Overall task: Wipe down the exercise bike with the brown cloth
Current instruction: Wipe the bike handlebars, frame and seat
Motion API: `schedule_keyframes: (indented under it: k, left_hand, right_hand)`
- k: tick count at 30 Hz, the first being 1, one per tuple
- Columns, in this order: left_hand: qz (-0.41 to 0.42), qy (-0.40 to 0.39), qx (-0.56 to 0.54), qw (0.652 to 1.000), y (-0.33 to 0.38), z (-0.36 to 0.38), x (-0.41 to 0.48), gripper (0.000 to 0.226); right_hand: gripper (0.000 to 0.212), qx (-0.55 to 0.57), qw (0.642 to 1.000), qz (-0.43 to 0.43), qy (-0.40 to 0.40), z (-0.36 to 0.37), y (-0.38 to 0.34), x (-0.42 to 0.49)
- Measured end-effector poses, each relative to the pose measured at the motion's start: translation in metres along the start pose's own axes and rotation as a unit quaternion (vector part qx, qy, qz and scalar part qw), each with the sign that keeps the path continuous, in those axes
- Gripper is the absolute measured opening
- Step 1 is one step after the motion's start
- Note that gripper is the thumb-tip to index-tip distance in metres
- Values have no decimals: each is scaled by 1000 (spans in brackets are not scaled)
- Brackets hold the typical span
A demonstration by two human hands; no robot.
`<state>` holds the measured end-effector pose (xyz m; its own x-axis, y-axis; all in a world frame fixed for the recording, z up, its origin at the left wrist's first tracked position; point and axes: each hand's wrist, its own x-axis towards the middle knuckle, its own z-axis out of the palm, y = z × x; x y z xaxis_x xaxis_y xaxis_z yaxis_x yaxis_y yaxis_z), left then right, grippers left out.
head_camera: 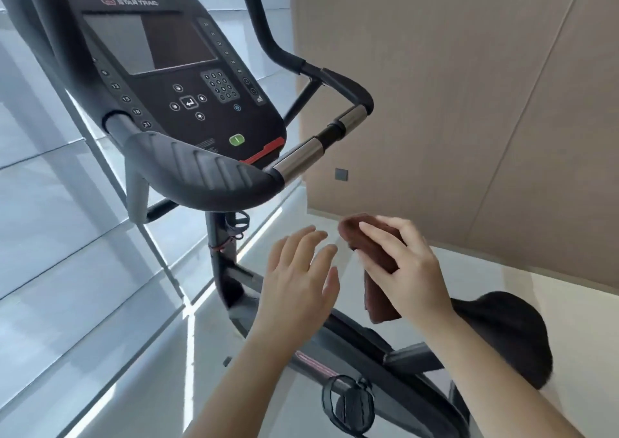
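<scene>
The black exercise bike (207, 176) fills the left and middle, with its console screen at the top, curved handlebars with chrome sections, and a black saddle (509, 330) at the lower right. My right hand (405, 266) grips the folded brown cloth (375, 253) in the air below the right handlebar, and the cloth's tail hangs down under my palm. My left hand (301, 280) hovers just left of the cloth with fingers straight and spread, holding nothing. Neither hand touches the bike.
A tan panelled wall (469, 102) stands to the right with a small dark socket plate (341, 174). Pale window blinds (50, 203) run along the left. A pedal (348, 404) sits low in front, above the glossy light floor (284, 223).
</scene>
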<state>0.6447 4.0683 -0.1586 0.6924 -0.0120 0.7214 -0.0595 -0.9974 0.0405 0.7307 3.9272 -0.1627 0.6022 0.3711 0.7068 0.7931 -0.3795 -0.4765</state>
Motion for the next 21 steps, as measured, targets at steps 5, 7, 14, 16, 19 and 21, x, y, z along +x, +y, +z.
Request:
schedule_keyframes:
  k: [5,7,14,16,19,21]
  left_hand:
    - [6,-41,-88,995,40,36,-21,20]
    - [7,-64,-115,991,57,50,-28,22]
    - [40,-129,-165,977,113,105,-31,25]
    - [53,-152,-175,971,128,124,-27,26]
    - [72,-207,-184,958,145,157,-18,33]
    - [88,-257,-189,944,153,179,-12,45]
  right_hand:
    - [36,-33,995,91,8,-28,18,-62]
    - [36,-46,992,119,3,-38,26,-83]
    - [34,-93,976,195,24,-78,75,-131]
    - [33,-108,970,215,40,-89,95,-138]
    - [33,-139,958,244,55,-103,128,-150]
    - [33,-151,951,265,53,-110,150,-157]
